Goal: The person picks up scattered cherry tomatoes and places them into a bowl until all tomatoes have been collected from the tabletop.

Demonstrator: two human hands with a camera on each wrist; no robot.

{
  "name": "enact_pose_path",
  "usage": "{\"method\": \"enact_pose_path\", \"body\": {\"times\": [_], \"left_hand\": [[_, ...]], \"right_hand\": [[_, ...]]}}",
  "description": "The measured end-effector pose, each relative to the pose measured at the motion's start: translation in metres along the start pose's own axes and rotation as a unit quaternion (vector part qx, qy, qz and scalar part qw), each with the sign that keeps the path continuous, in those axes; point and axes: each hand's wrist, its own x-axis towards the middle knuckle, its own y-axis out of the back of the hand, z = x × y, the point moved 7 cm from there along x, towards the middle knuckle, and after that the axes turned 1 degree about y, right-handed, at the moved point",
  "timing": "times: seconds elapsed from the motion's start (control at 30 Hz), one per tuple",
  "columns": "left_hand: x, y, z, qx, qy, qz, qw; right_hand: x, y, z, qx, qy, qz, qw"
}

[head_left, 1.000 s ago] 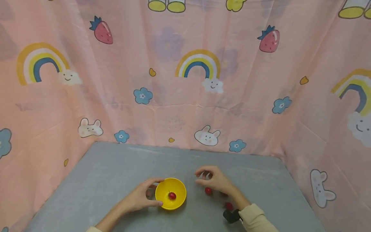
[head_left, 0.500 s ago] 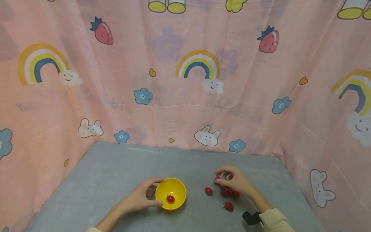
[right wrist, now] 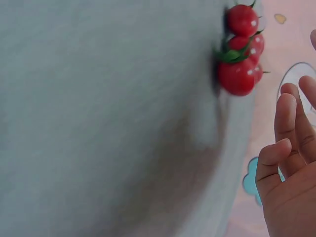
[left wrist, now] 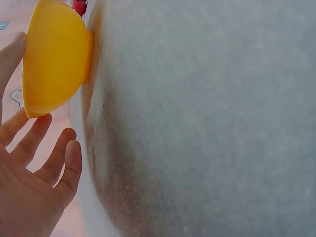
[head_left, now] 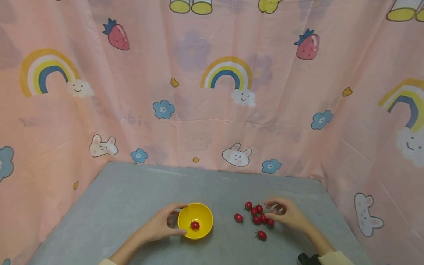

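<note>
My left hand [head_left: 162, 224] holds a small yellow bowl [head_left: 205, 221] by its rim, thumb at the near side and fingers at the far side. The bowl stands upright on the grey table, with one cherry tomato [head_left: 195, 225] inside. In the left wrist view, the bowl's outer wall [left wrist: 57, 59] rests between thumb and fingertips. My right hand [head_left: 288, 213] hovers at the right edge of a cluster of cherry tomatoes [head_left: 256, 220], fingers loosely bent and holding nothing. In the right wrist view, red tomatoes [right wrist: 237, 79] with green stems lie beyond the fingers.
Two single cherry tomatoes lie apart from the cluster, one to its left [head_left: 238, 218] and one nearer the front [head_left: 261, 235]. A pink patterned cloth [head_left: 212, 136] surrounds the grey table [head_left: 149, 191] at the back and both sides.
My right hand has moved right, from near the bowl, over the tomato cluster, to its right side, uncovering the cluster. The tomato in the bowl has shifted slightly. My left hand stays on the bowl.
</note>
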Motion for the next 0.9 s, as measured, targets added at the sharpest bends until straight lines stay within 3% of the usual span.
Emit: {"method": "enact_pose_path", "body": {"times": [0.47,0.9], "left_hand": [[0.0,0.0,0.002,0.014,-0.01,0.002,0.9999],[0.001,0.0,-0.001,0.018,0.0,0.0,0.9998]], "right_hand": [[-0.027,0.006,0.021,-0.051,-0.095,-0.008,0.994],[-0.032,-0.001,0.02,-0.052,-0.047,-0.008,0.997]]}}
